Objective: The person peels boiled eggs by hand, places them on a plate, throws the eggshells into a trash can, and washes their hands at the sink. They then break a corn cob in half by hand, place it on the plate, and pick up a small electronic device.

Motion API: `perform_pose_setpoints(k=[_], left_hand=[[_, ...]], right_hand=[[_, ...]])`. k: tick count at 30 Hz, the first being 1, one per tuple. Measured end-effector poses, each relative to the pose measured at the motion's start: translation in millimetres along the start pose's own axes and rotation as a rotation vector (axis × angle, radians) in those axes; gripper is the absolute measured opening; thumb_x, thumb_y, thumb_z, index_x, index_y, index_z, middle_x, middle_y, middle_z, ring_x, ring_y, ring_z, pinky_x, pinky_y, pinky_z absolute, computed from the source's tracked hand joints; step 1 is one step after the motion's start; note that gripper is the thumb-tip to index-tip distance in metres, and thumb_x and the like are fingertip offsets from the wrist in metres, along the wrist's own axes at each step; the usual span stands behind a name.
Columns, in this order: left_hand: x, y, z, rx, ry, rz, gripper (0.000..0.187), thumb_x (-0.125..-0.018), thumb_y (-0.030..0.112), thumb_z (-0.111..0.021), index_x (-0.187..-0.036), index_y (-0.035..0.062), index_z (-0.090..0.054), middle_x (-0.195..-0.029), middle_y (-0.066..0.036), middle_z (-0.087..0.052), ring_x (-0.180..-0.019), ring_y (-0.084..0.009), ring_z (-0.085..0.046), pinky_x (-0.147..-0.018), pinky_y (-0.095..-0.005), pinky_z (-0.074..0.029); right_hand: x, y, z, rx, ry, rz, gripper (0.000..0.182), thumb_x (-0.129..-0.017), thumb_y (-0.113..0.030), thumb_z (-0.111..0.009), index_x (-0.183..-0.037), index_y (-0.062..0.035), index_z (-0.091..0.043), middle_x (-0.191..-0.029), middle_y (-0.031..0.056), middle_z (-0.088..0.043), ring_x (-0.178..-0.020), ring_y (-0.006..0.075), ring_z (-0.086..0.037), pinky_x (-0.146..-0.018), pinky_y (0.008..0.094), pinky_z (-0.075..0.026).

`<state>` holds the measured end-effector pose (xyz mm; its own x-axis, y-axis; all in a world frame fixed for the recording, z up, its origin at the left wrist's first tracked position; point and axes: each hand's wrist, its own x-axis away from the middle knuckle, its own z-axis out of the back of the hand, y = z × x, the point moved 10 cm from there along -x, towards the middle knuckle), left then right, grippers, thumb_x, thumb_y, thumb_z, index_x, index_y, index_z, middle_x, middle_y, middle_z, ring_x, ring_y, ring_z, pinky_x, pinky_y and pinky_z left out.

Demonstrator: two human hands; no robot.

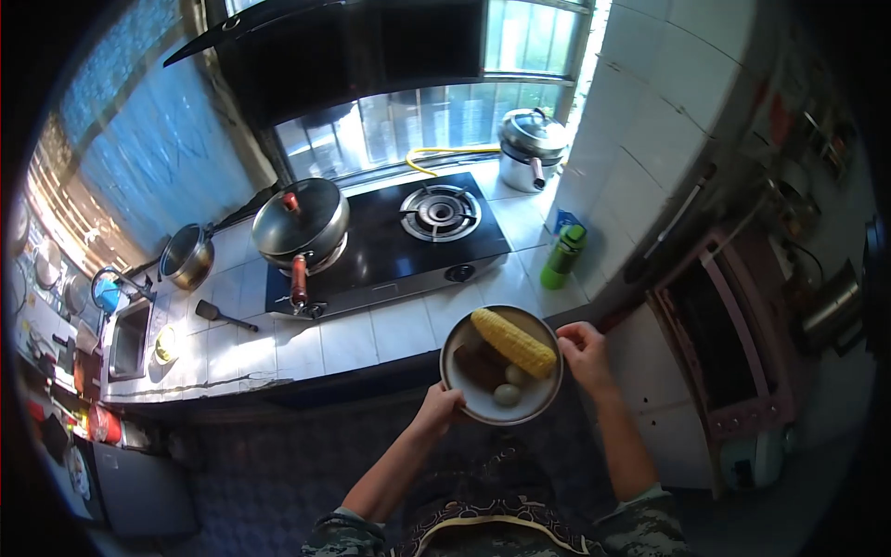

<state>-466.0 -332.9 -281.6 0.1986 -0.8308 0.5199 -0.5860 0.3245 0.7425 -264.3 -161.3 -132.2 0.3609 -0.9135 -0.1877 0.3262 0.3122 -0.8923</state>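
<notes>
A round plate (455, 381) is held in front of my body, near the counter's front edge. On it lie a yellow corn cob (513, 343) and two small pale egg-like items (507, 395), beside a dark brown patch I cannot identify. My left hand (440, 408) grips the plate's lower left rim, thumb on top. At the upper right rim is my right hand (584, 353), its fingers bent and pressed together by the plate's edge.
A gas stove (380, 251) carries a lidded pan (302, 223) on its left burner. Around it are a steel pot (187, 258), a spatula (223, 316), a green bottle (562, 258), a lidded pot (533, 153) and a sink (128, 342). A pink oven (733, 343) stands right.
</notes>
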Motion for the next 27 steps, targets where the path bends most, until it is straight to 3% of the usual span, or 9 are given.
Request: perform_pose_setpoints(k=[2,4,10,11,12,14,15,22,27], left_hand=[[-5,-7,34,0.049,0.054,-0.012,0.03,-0.069,-0.002,-0.052,-0.099,-0.0064,-0.056,-0.084,-0.011,-0.061,-0.071,-0.0237,-0.064,-0.064,-0.0403,-0.06],[-14,-10,64,0.091,0.107,-0.019,0.03,-0.069,-0.003,-0.052,-0.099,-0.0059,-0.056,-0.084,-0.011,-0.06,-0.07,-0.0225,-0.063,-0.062,-0.0378,-0.058],[-66,-9,120,0.198,0.171,-0.06,0.03,-0.07,-0.005,-0.051,-0.1,-0.0048,-0.057,-0.084,-0.01,-0.061,-0.07,-0.0196,-0.062,-0.063,-0.0304,-0.053],[-74,-9,126,0.205,0.169,-0.058,0.031,-0.07,-0.005,-0.051,-0.1,-0.0048,-0.057,-0.085,-0.01,-0.061,-0.071,-0.0195,-0.062,-0.064,-0.0306,-0.053],[-82,-4,129,0.21,0.168,-0.055,0.031,-0.07,-0.005,-0.051,-0.1,-0.0049,-0.057,-0.085,-0.01,-0.062,-0.072,-0.0193,-0.062,-0.065,-0.0307,-0.053],[-88,-3,140,0.177,0.178,-0.014,0.033,-0.07,-0.005,-0.051,-0.102,-0.0051,-0.057,-0.088,-0.011,-0.062,-0.076,-0.0202,-0.063,-0.068,-0.0322,-0.054],[-94,-2,142,0.148,0.17,0.007,0.035,-0.07,-0.005,-0.051,-0.104,-0.0053,-0.056,-0.09,-0.011,-0.063,-0.08,-0.0212,-0.063,-0.071,-0.0338,-0.055],[-128,5,152,0.107,0.16,0.02,0.034,-0.07,-0.005,-0.051,-0.103,-0.0052,-0.057,-0.091,-0.011,-0.063,-0.079,-0.0206,-0.064,-0.071,-0.0323,-0.054],[-138,7,154,0.148,0.148,0.082,0.031,-0.07,-0.005,-0.052,-0.1,-0.0052,-0.059,-0.089,-0.01,-0.063,-0.079,-0.0189,-0.063,-0.072,-0.0291,-0.051]], right_hand=[[-9,2,-45,0.065,-0.074,0.012,0.011,-0.08,-0.006,-0.064,-0.09,-0.001,-0.066,-0.083,0.0063,-0.062,-0.072,0.014,-0.059,-0.066,0.0281,-0.048],[-18,9,-83,0.084,-0.129,0.045,0.013,-0.081,-0.007,-0.065,-0.092,-0.0002,-0.065,-0.081,0.0033,-0.063,-0.072,0.0098,-0.059,-0.066,0.0249,-0.048],[-58,34,-171,0.163,-0.259,0.055,0.015,-0.079,-0.008,-0.066,-0.093,-0.0007,-0.065,-0.083,0.0076,-0.061,-0.069,0.0153,-0.059,-0.065,0.0284,-0.049],[-66,41,-183,0.181,-0.31,0.019,0.023,-0.076,-0.012,-0.069,-0.098,-0.0028,-0.064,-0.09,0.0094,-0.059,-0.079,0.0213,-0.059,-0.072,0.0333,-0.049],[-77,43,-191,0.175,-0.319,0.012,0.023,-0.076,-0.012,-0.069,-0.098,-0.0028,-0.064,-0.09,0.0094,-0.059,-0.079,0.0213,-0.059,-0.072,0.0333,-0.049],[-88,34,-209,0.367,-0.345,0.156,0.033,-0.073,-0.02,-0.072,-0.102,-0.0074,-0.063,-0.103,0.0124,-0.059,-0.099,0.03,-0.055,-0.085,0.0398,-0.046],[-93,47,-222,0.398,-0.439,0.061,0.045,-0.069,-0.025,-0.075,-0.109,-0.0102,-0.06,-0.11,0.0116,-0.056,-0.107,0.0312,-0.05,-0.09,0.0425,-0.042],[-122,65,-268,0.655,-0.57,0.002,0.064,-0.064,-0.035,-0.079,-0.118,-0.0107,-0.057,-0.116,0.01,-0.055,-0.112,0.0292,-0.049,-0.092,0.0418,-0.04],[-131,75,-288,0.794,-0.662,-0.049,0.063,-0.063,-0.037,-0.08,-0.114,-0.0084,-0.057,-0.114,0.0097,-0.057,-0.113,0.0281,-0.05,-0.093,0.0408,-0.04]])
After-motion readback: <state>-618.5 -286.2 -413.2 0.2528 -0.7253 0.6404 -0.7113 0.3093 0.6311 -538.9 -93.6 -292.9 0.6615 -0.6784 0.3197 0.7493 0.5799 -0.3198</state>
